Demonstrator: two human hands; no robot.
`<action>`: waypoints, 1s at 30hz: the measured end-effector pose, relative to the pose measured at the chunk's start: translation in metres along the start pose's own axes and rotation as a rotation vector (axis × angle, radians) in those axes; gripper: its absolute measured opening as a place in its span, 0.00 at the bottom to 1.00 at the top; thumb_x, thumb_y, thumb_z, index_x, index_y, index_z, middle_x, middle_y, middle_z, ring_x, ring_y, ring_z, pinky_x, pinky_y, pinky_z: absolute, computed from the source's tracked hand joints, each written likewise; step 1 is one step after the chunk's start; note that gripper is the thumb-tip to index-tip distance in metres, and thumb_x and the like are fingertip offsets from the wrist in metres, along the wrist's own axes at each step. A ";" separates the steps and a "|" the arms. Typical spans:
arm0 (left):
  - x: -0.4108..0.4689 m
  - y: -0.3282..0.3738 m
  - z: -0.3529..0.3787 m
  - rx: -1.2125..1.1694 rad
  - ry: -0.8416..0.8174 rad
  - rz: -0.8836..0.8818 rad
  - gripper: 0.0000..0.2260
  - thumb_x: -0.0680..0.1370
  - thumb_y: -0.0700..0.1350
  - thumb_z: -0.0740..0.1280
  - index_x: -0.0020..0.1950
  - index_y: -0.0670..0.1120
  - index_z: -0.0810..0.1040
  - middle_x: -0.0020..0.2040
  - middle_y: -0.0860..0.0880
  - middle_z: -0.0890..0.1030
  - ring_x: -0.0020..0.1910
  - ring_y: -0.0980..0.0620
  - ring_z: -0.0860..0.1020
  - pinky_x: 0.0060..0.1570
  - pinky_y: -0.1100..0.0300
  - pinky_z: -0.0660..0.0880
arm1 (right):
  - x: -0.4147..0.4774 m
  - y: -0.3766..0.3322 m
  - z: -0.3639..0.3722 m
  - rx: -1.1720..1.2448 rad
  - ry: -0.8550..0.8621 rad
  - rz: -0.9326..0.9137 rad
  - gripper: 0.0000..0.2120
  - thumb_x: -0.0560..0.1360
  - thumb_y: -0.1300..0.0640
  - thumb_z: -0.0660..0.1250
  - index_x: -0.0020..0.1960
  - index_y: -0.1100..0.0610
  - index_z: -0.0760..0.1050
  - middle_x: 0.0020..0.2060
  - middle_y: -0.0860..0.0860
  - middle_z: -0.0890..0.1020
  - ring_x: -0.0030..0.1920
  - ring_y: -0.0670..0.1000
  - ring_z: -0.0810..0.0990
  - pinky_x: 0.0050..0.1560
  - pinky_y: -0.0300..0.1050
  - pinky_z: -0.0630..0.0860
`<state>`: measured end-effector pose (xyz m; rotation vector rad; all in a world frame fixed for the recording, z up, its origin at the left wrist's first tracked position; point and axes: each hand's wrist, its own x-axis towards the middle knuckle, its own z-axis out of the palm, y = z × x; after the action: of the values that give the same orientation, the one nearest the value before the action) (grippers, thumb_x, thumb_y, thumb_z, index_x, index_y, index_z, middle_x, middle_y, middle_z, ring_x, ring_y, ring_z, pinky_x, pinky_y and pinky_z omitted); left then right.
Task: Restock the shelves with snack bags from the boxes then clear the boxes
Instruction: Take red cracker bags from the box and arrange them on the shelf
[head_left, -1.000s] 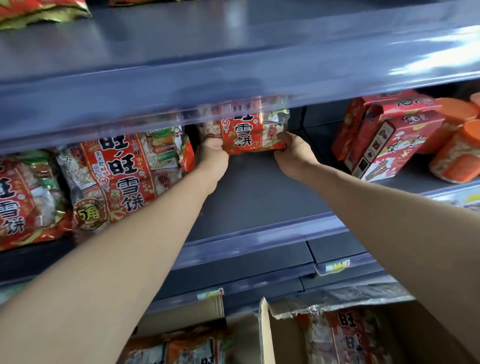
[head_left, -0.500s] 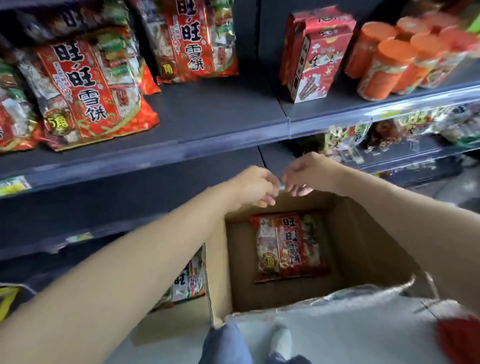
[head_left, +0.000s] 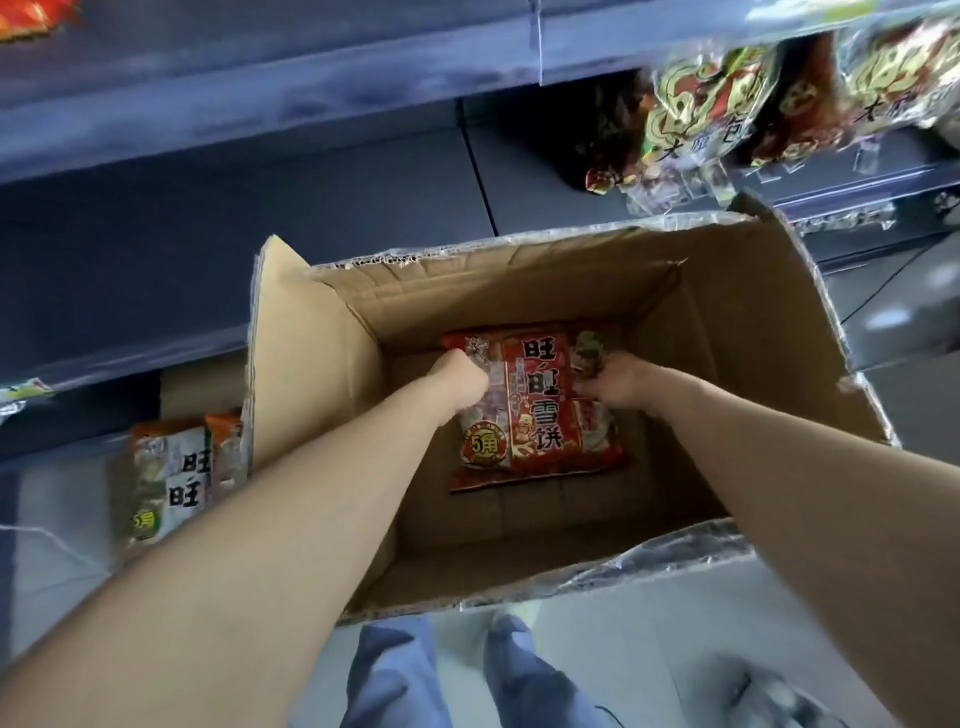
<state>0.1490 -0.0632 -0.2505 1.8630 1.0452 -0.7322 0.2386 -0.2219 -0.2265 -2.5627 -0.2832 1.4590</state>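
An open cardboard box (head_left: 311, 364) stands on the floor in front of me. One red snack bag (head_left: 535, 415) with black characters lies flat on its bottom. Both my hands reach down into the box. My left hand (head_left: 460, 382) grips the bag's upper left edge. My right hand (head_left: 615, 382) grips its upper right edge. The blue-grey shelves (head_left: 234, 218) run behind the box, and the nearest shelf stretch holds no bags.
A second box at the lower left holds an orange snack bag (head_left: 176, 478) with the same characters. Gold and red bags (head_left: 727, 104) hang on the shelf at the upper right. My legs in blue trousers (head_left: 395, 675) stand just behind the box.
My hands left the bag on the upper shelf, came down over the box and now hold the bag on its bottom. My view tilted down from the shelf to the box.
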 end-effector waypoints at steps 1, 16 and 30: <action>0.009 -0.002 0.006 -0.030 0.007 -0.014 0.16 0.79 0.39 0.60 0.67 0.37 0.71 0.63 0.39 0.76 0.60 0.43 0.76 0.59 0.52 0.74 | 0.012 0.005 0.006 0.018 -0.041 0.016 0.21 0.79 0.53 0.63 0.69 0.61 0.69 0.65 0.57 0.75 0.64 0.58 0.75 0.67 0.52 0.70; 0.062 -0.016 0.041 -0.423 -0.099 -0.186 0.13 0.77 0.43 0.69 0.60 0.41 0.75 0.44 0.47 0.79 0.37 0.53 0.76 0.34 0.61 0.71 | 0.075 0.033 0.035 0.825 -0.134 0.208 0.23 0.75 0.48 0.68 0.66 0.56 0.69 0.60 0.56 0.79 0.61 0.58 0.77 0.57 0.52 0.75; -0.088 0.039 -0.046 -0.253 -0.073 -0.069 0.22 0.75 0.44 0.70 0.68 0.41 0.71 0.65 0.40 0.77 0.63 0.38 0.76 0.63 0.40 0.70 | -0.082 -0.004 -0.027 0.557 -0.112 0.188 0.24 0.72 0.46 0.70 0.64 0.53 0.72 0.60 0.56 0.79 0.59 0.59 0.78 0.59 0.57 0.69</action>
<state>0.1448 -0.0664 -0.1441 1.5806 1.1051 -0.6699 0.2202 -0.2406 -0.1438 -2.1026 0.3185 1.4826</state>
